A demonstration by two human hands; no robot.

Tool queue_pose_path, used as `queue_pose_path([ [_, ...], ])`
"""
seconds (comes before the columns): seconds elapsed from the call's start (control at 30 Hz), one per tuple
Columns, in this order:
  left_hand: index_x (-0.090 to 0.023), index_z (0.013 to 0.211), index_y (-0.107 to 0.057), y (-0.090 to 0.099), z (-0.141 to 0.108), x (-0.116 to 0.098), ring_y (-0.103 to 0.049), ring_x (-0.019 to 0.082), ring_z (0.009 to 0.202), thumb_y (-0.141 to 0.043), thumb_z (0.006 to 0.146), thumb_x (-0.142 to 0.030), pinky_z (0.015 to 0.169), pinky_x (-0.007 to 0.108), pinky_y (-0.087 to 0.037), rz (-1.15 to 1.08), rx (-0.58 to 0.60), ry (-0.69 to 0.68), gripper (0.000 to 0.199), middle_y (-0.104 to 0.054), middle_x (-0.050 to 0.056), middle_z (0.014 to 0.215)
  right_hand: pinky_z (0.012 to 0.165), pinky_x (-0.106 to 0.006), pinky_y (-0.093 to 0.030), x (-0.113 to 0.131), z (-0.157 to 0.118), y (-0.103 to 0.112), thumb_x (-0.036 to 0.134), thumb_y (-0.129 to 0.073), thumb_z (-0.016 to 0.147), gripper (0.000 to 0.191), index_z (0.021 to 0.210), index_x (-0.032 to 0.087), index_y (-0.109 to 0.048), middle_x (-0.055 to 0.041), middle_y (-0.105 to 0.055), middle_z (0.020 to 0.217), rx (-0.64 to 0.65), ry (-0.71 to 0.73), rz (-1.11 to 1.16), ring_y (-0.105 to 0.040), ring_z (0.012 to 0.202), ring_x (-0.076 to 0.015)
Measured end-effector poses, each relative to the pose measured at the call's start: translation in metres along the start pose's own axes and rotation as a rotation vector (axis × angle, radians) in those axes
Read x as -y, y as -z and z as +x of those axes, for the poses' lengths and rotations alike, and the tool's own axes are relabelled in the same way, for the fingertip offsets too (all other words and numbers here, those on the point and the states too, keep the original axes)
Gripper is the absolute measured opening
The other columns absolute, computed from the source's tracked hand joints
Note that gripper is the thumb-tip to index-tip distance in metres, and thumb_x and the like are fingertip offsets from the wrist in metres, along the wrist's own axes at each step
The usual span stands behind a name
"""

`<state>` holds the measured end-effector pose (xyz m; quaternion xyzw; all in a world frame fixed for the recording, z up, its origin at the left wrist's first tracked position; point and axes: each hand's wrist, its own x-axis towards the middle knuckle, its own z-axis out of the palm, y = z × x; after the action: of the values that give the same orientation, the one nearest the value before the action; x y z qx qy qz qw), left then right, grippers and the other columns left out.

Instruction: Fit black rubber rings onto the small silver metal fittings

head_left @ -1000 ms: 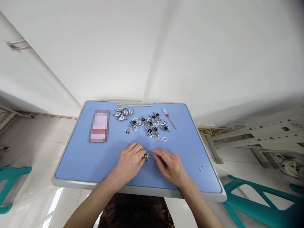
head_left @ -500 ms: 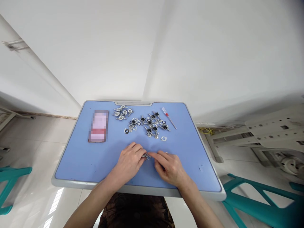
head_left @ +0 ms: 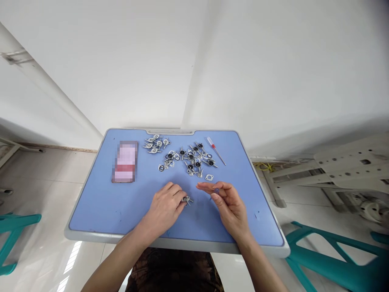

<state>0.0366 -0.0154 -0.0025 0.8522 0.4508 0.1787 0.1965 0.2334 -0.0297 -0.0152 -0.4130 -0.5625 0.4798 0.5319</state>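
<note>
My left hand (head_left: 164, 210) rests on the blue tabletop (head_left: 100, 211), its fingertips on a small metal fitting (head_left: 187, 200). My right hand (head_left: 227, 202) is raised, pinching a small dark ring (head_left: 216, 190) between thumb and forefinger. Behind both hands lies a loose pile of metal fittings with black rings (head_left: 190, 160), and a smaller group of bare fittings (head_left: 156, 143) sits to its left. A flat metal gasket (head_left: 208, 177) lies apart from the pile, nearest my right hand.
A red-handled small screwdriver (head_left: 215, 150) lies at the back right of the table. A blurred phone or card (head_left: 125, 161) lies on the left. Teal stool legs (head_left: 322, 247) and a pale metal frame (head_left: 349, 170) stand on the floor to the right.
My right hand has lifted and moved right from the fitting, now pinching the small dark ring. My left hand and its fitting stay in place.
</note>
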Motion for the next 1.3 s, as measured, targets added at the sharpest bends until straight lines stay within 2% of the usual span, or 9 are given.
queue_pose_path([
  [0.13, -0.02, 0.096, -0.062, 0.001, 0.001, 0.0, -0.055, 0.018, 0.089, -0.056, 0.089, -0.015, 0.074, 0.032, -0.047, -0.003, 0.008, 0.006, 0.011, -0.063, 0.002, 0.093, 0.086, -0.037, -0.053, -0.002, -0.002, 0.0, 0.029, -0.039, 0.099, 0.007, 0.105, 0.027, -0.043, -0.0044, -0.071, 0.108, -0.016, 0.024, -0.203, -0.067, 0.098, -0.017],
  [0.23, -0.02, 0.097, -0.062, 0.002, 0.001, -0.001, -0.056, 0.019, 0.089, -0.056, 0.089, -0.014, 0.074, 0.032, -0.048, -0.001, 0.018, 0.008, 0.012, -0.063, 0.002, 0.093, 0.072, -0.031, -0.055, -0.001, -0.002, 0.001, 0.03, -0.044, 0.097, 0.011, 0.104, 0.025, -0.05, -0.0055, -0.073, 0.097, -0.056, 0.071, -0.369, -0.068, 0.083, -0.0165],
  [0.33, -0.02, 0.097, -0.062, 0.001, 0.0, -0.002, -0.055, 0.018, 0.089, -0.056, 0.089, -0.014, 0.073, 0.032, -0.047, 0.005, 0.018, 0.011, 0.012, -0.063, 0.002, 0.093, 0.063, -0.03, -0.054, 0.0, 0.0, -0.001, 0.029, -0.042, 0.097, 0.014, 0.1, 0.023, -0.054, -0.0062, -0.071, 0.089, -0.1, 0.112, -0.363, -0.064, 0.07, -0.0149],
  [0.5, -0.02, 0.097, -0.063, 0.002, 0.0, -0.002, -0.055, 0.018, 0.09, -0.057, 0.089, -0.015, 0.073, 0.032, -0.047, 0.014, 0.012, 0.018, 0.012, -0.063, 0.002, 0.092, 0.065, -0.03, -0.054, -0.002, 0.003, -0.007, 0.028, -0.037, 0.099, 0.016, 0.103, 0.023, -0.052, -0.0054, -0.067, 0.09, -0.051, 0.183, -0.289, -0.063, 0.073, -0.0142],
  [0.7, -0.02, 0.097, -0.063, 0.002, 0.0, -0.002, -0.055, 0.018, 0.089, -0.058, 0.088, -0.014, 0.073, 0.031, -0.047, 0.026, 0.006, 0.013, 0.012, -0.062, 0.001, 0.091, 0.066, -0.03, -0.053, -0.004, 0.005, -0.007, 0.027, -0.037, 0.099, 0.017, 0.101, 0.023, -0.053, -0.0041, -0.066, 0.088, 0.017, 0.205, -0.368, -0.062, 0.073, -0.0143],
  [1.17, -0.02, 0.097, -0.063, 0.0, 0.0, -0.001, -0.055, 0.018, 0.089, -0.055, 0.09, -0.016, 0.073, 0.032, -0.047, 0.033, 0.004, 0.007, 0.011, -0.062, 0.002, 0.091, 0.064, -0.029, -0.052, -0.003, 0.006, -0.007, 0.023, -0.037, 0.098, 0.017, 0.098, 0.024, -0.054, -0.0029, -0.065, 0.082, 0.076, 0.237, -0.518, -0.062, 0.069, -0.0145],
  [1.3, -0.02, 0.097, -0.063, 0.0, 0.0, -0.001, -0.056, 0.018, 0.089, -0.056, 0.089, -0.016, 0.074, 0.032, -0.048, 0.024, 0.0, 0.002, 0.011, -0.062, 0.001, 0.091, 0.066, -0.03, -0.054, -0.001, 0.007, -0.01, 0.021, -0.038, 0.097, 0.02, 0.112, 0.024, -0.051, -0.0034, -0.066, 0.085, 0.069, 0.284, -0.516, -0.063, 0.071, -0.0145],
])
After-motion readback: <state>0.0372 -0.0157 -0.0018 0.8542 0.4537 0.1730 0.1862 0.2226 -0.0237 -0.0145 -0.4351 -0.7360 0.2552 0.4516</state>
